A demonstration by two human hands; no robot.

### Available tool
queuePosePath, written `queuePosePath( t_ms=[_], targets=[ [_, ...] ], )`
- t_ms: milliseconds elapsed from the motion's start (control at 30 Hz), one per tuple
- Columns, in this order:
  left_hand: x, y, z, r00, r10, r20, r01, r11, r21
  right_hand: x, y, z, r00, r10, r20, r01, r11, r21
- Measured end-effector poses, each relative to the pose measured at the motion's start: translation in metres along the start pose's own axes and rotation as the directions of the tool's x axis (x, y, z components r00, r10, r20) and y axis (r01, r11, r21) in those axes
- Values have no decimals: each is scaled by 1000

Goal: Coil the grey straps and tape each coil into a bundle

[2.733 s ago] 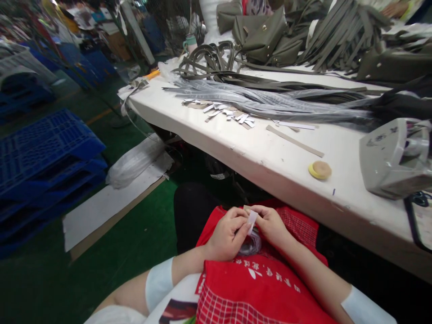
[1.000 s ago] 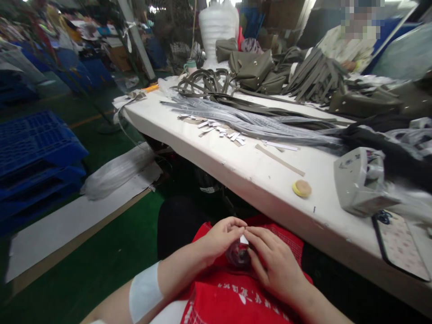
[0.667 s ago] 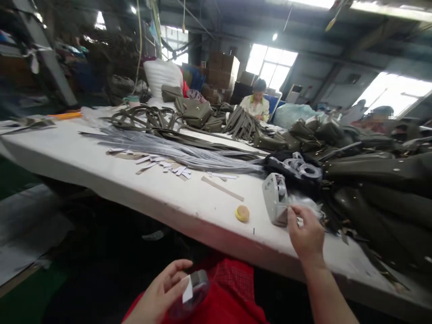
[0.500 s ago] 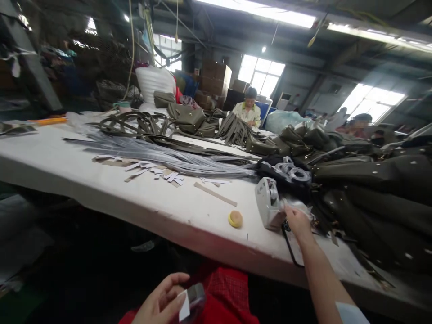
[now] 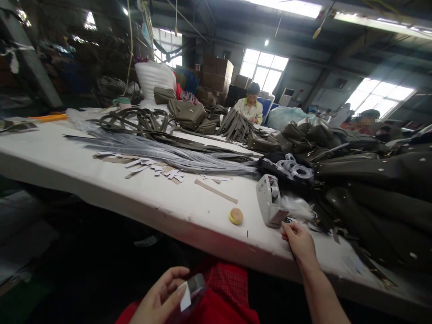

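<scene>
Low in front of my lap, my left hand is closed around a small dark bundle that looks wrapped in clear plastic. A white label or paper shows under the thumb. At the table's front edge, my right hand has its thumb and fingertips pinched together; anything between them is too small to make out. It is just in front of a white tape dispenser. Partly under that hand lies a dark-edged object, mostly hidden. Crumpled clear plastic lies beside the dispenser.
A round yellow-rimmed tan item sits left of the dispenser. Plastic-wrapped straps and paper strips lie across the white table. Dark olive bags are heaped at right. A co-worker sits across the table.
My right hand has drawn back from the clear plastic beside the dispenser, toward the table's front edge. My left hand keeps its hold on the bundle, almost unmoved.
</scene>
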State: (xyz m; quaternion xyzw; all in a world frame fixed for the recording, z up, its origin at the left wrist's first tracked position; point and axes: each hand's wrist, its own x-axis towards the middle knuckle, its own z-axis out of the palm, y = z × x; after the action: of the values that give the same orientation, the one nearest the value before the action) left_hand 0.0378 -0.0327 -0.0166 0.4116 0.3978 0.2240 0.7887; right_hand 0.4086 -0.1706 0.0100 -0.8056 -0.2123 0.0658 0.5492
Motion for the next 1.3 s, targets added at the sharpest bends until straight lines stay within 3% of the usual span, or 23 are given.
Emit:
queuePosePath(
  t_ms=[100,200,300,400,500,633,833,1000,1167,1300],
  targets=[
    [-2,7,3,999,30,-20,-29,999,33,-23,-15,11,996,4,93,-5,1000,20],
    [-6,13,7,991,113,-66,-104,987,120,-65,-45,40,941,-23,339,-2,997,72],
    [-8,13,9,962,252,-105,-221,945,239,-116,-76,80,785,-24,619,-74,988,132],
    [-13,12,8,935,335,-112,-288,906,309,-159,-95,112,601,-32,799,-180,968,175],
    [-18,12,5,908,390,-152,-328,889,319,-184,-101,130,513,-50,857,-265,940,213],
    [-21,12,1,894,416,-165,-359,887,291,-193,-96,138,496,-26,868,-308,929,204],
    [-18,7,-1,884,425,-193,-374,892,254,-196,-86,147,534,59,843,-326,935,141],
    [-14,1,-1,878,430,-212,-381,894,235,-198,-76,154,531,96,842,-354,928,118],
    [-10,-2,-2,915,344,-212,-321,937,135,-196,-72,156,527,74,847,-339,932,130],
    [-11,3,-2,905,339,-255,-305,938,166,-196,-75,155,494,18,869,-326,930,167]
  ],
)
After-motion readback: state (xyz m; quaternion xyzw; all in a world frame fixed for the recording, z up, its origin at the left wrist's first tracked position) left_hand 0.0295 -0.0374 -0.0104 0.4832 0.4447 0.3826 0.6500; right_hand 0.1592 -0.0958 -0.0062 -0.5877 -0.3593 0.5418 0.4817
